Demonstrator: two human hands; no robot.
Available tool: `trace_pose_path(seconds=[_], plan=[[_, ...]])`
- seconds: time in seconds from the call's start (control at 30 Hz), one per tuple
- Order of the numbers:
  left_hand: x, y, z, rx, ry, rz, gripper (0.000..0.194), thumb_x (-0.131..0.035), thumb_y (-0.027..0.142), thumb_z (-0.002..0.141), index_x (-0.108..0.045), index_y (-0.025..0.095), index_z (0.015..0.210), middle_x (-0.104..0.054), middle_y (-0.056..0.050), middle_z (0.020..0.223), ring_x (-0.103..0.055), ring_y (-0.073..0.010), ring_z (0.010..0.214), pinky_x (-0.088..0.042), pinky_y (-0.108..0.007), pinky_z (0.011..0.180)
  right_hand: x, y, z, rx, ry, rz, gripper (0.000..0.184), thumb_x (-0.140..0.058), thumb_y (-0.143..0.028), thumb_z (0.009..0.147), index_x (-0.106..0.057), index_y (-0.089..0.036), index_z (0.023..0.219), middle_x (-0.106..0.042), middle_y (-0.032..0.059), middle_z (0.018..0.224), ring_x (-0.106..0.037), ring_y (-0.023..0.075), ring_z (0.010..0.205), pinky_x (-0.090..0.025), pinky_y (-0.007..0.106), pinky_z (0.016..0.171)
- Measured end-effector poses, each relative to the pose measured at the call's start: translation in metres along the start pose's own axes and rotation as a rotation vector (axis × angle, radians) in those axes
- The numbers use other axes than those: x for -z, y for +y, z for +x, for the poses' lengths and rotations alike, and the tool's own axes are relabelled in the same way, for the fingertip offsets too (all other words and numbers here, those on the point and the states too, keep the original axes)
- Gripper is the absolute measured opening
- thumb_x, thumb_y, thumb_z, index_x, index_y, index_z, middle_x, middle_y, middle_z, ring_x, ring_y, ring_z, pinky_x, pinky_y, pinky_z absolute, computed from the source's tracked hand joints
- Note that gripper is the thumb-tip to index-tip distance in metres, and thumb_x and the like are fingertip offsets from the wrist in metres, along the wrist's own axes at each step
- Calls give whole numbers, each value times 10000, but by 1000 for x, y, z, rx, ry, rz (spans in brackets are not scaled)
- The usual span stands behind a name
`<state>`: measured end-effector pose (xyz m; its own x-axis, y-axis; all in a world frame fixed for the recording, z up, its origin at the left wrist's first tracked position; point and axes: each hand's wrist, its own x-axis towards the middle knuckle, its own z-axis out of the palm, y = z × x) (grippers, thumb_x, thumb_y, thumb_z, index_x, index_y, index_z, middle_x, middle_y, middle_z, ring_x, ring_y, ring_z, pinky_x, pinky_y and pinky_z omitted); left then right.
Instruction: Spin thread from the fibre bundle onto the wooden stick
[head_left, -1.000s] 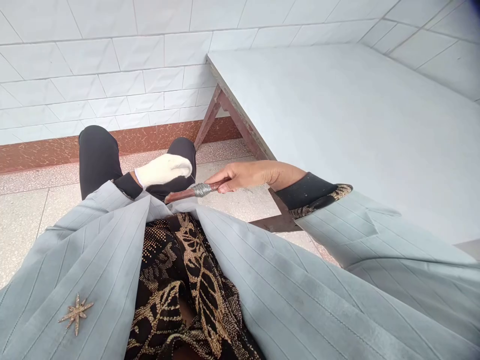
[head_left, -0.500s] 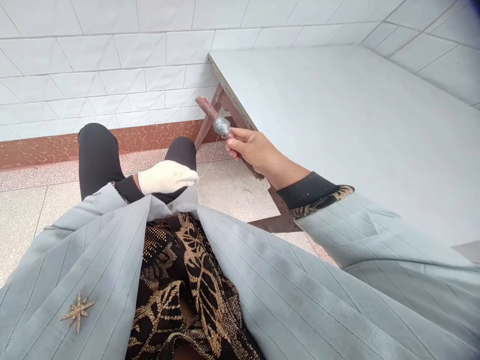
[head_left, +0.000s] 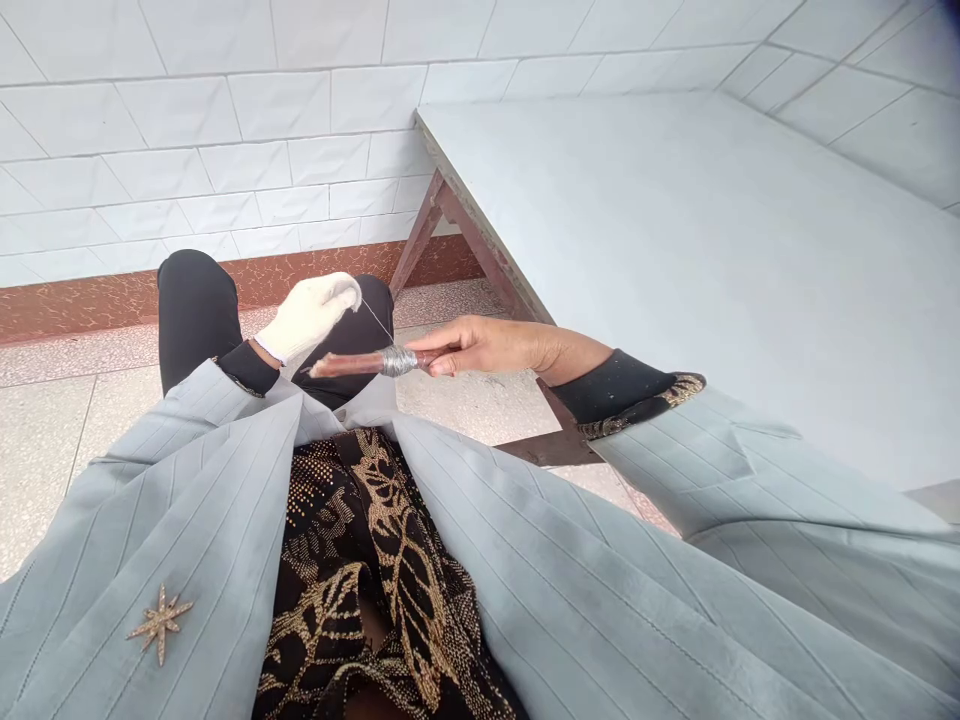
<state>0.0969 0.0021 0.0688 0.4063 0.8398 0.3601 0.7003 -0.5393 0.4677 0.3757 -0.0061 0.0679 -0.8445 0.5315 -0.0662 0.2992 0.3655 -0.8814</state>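
My bare right hand (head_left: 480, 345) is closed round one end of a reddish-brown wooden stick (head_left: 349, 365), which lies nearly level and points left across my lap. Silvery wire (head_left: 397, 361) is wound in a thick coil about the stick, just beyond my fingers. From that coil a thin strand (head_left: 377, 317) runs up and left to my left hand (head_left: 311, 310). A white knit glove covers the left hand, and its fingers are closed on the strand above my knee. The wire's far end is hidden in the glove.
A large pale tabletop (head_left: 675, 250) on brown wooden legs (head_left: 417, 235) stands to my right, its edge close to my right forearm. White wall tiles (head_left: 285, 100) rise in front. My knees (head_left: 196, 310) are below, over a speckled tile floor (head_left: 45, 430).
My right hand has come down and swung the stick from tilted up to nearly level, pointing left. The gloved left hand has risen, and the strand between them is straighter.
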Motion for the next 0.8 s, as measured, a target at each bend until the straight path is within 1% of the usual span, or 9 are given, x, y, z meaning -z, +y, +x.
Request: trace_pose_path(seconds=[0.07, 0.13, 0.2, 0.23, 0.37, 0.53, 0.6, 0.67, 0.8], plan=[[-7, -3, 0, 21, -118, -37, 276, -423, 249, 934, -675, 157, 867, -714, -56, 873, -646, -180, 816, -502, -318, 806, 0, -1, 1, 108, 203, 108, 383, -740, -507, 868, -744, -201, 1098, -582, -27, 741, -450, 97, 650, -398, 239, 634], [-12, -2, -3, -44, -303, -58, 260, -433, 258, 927, -669, 166, 865, -695, -37, 839, -624, -164, 779, -485, -301, 780, -1, 1, 4, 182, 395, 180, 374, -738, -523, 883, -720, -203, 1077, -522, -35, 702, -399, 90, 599, -370, 241, 589], [-14, 1, -6, -135, -435, -44, 256, -435, 271, 928, -670, 179, 890, -687, -19, 838, -606, -153, 768, -469, -289, 776, -2, 3, 6, 204, 480, 215, 379, -754, -535, 874, -704, -202, 1048, -491, -36, 680, -381, 92, 580, -348, 247, 557], [-15, 2, -8, -165, -462, -29, 256, -432, 275, 930, -670, 184, 902, -689, -15, 849, -603, -150, 770, -464, -286, 779, -3, 3, 7, 203, 490, 228, 391, -763, -545, 864, -698, -200, 1036, -485, -35, 677, -382, 93, 578, -343, 249, 546], [-16, -4, -7, -187, -468, 32, 281, -410, 298, 965, -671, 196, 944, -713, -17, 929, -623, -157, 826, -460, -289, 821, -6, 0, 8, 198, 489, 275, 434, -776, -590, 838, -674, -197, 990, -486, -28, 681, -396, 100, 584, -360, 257, 538], [-8, -28, 5, -34, -226, 214, 296, -415, 308, 1001, -688, 197, 1023, -739, -52, 976, -657, -193, 873, -468, -298, 808, -5, 0, 8, 216, 494, 363, 425, -804, -570, 825, -652, -196, 958, -493, -33, 689, -416, 86, 576, -359, 244, 530], [-4, -32, 8, -1, -173, 312, 318, -407, 323, 1023, -692, 198, 1090, -747, -61, 1005, -671, -202, 901, -473, -298, 813, -4, 2, 8, 226, 490, 397, 434, -817, -562, 816, -646, -194, 969, -499, -34, 706, -428, 80, 578, -361, 238, 533], [-4, -29, 9, -50, -207, 408, 339, -390, 325, 1043, -691, 195, 1131, -751, -64, 1027, -682, -202, 928, -473, -295, 828, -4, 4, 9, 238, 499, 417, 445, -822, -560, 812, -639, -194, 987, -501, -35, 718, -430, 78, 579, -359, 235, 534], [-18, -14, 1, -257, -428, 472, 329, -393, 306, 1054, -703, 203, 1085, -762, -42, 1024, -696, -192, 931, -455, -284, 795, -5, 7, 12, 216, 565, 363, 396, -795, -523, 845, -634, -190, 987, -501, -29, 715, -416, 79, 576, -336, 239, 531]])
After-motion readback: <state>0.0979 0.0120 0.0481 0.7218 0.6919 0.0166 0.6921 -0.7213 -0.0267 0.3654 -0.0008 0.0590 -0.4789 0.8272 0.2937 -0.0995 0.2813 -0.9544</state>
